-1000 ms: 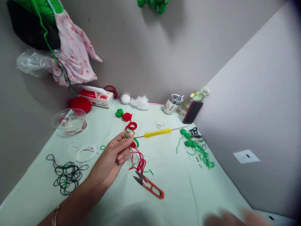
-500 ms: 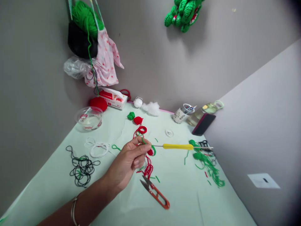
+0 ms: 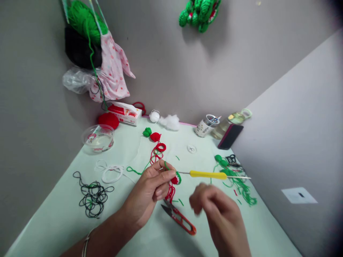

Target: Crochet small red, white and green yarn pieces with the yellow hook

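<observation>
My left hand (image 3: 157, 182) pinches a small crochet piece (image 3: 176, 178) of red, white and green between thumb and fingers. A crochet hook with a yellow handle (image 3: 208, 174) sticks out level to the right from that pinch. Green yarn runs over the left index finger and trails back to the table. Below the handle, apart from it, is my right hand (image 3: 217, 210), blurred, with its fingers curled in; whether anything is inside cannot be seen. Red yarn strands (image 3: 170, 192) hang under the crochet piece. Orange thread snips (image 3: 180, 218) lie between the hands.
Tangled black cord (image 3: 92, 196) and a white yarn coil (image 3: 112, 174) lie left. Green yarn scraps (image 3: 241, 185) lie right. Farther back stand a clear plastic bowl (image 3: 98, 140), a tissue box (image 3: 125, 113), a pen holder (image 3: 204, 127) and a phone (image 3: 230, 136).
My right hand has come into view from the bottom right. My left hand, with the crochet piece and hook, has shifted slightly right and down in the picture; the view has also turned a little.
</observation>
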Tool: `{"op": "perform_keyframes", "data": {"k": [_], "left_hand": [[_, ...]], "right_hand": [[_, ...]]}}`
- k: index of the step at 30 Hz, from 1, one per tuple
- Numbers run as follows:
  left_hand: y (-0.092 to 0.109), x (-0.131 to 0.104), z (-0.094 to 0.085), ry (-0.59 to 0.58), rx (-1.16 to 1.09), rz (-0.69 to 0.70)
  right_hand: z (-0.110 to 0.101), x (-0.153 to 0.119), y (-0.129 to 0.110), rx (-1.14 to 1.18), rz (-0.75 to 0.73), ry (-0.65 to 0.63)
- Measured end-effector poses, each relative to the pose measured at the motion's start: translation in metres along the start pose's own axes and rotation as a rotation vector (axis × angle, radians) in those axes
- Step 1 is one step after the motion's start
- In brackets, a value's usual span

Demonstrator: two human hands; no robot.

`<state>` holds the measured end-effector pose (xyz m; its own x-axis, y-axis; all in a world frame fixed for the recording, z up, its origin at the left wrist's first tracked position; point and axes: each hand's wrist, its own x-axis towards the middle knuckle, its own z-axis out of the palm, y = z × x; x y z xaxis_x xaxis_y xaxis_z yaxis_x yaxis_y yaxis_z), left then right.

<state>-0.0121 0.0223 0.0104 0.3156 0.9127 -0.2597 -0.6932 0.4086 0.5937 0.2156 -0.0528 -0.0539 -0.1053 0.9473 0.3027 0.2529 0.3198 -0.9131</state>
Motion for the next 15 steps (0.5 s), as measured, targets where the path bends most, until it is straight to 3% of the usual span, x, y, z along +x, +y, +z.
{"op": "perform_keyframes", "data": {"k": [2, 5, 8, 15], "left_hand": [[-0.006, 0.000, 0.002, -0.015, 0.025, -0.031], [-0.015, -0.001, 0.006, -0.044, 0.080, -0.077], [-0.020, -0.002, 0.008, -0.042, 0.157, -0.080], [-0.022, -0.002, 0.005, 0.031, 0.274, -0.046]], "right_hand": [[0.011, 0.044, -0.018, 0.134, 0.125, 0.115], [0.023, 0.073, -0.039, 0.266, 0.071, 0.106], [0.029, 0.069, -0.044, 0.242, -0.002, 0.136], [0.030, 0.058, -0.034, 0.391, -0.007, 0.187]]}}
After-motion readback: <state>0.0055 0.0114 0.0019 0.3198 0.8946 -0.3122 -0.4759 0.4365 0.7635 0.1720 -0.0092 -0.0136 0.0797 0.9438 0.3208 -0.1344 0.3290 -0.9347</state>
